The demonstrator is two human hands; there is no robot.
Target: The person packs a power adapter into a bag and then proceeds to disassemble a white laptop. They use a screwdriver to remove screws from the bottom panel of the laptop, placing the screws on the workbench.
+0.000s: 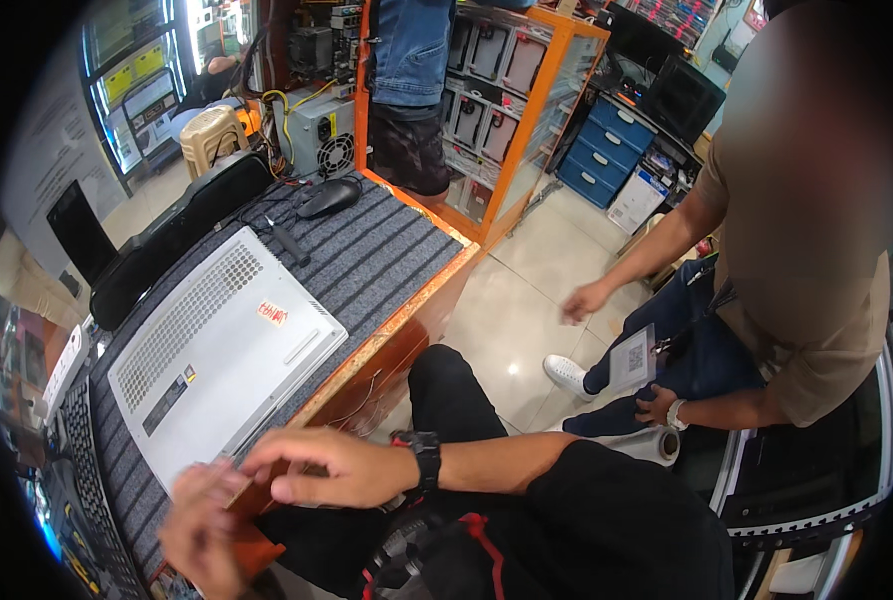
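A silver laptop [236, 345] lies upside down on the grey ribbed mat [386, 240], its vented underside up, with red handwriting on a small label. By the laptop's near corner, at the bench edge, are both my hands. My right hand [341, 468], with a black watch on its wrist, has a gap between thumb and curved fingers and holds nothing I can see. Its fingertips come up to my left hand [201, 530], which is a little blurred, with loosely spread fingers and nothing visible in them. Whether the two hands touch, I cannot tell.
A black mouse [328, 198], a long black case [181, 240] and a power supply [323, 138] stand toward the bench's far side. A black keyboard [96, 490] lies at left. To my right sits a person [806, 330]; another [409, 90] stands by an orange-framed glass cabinet [526, 130].
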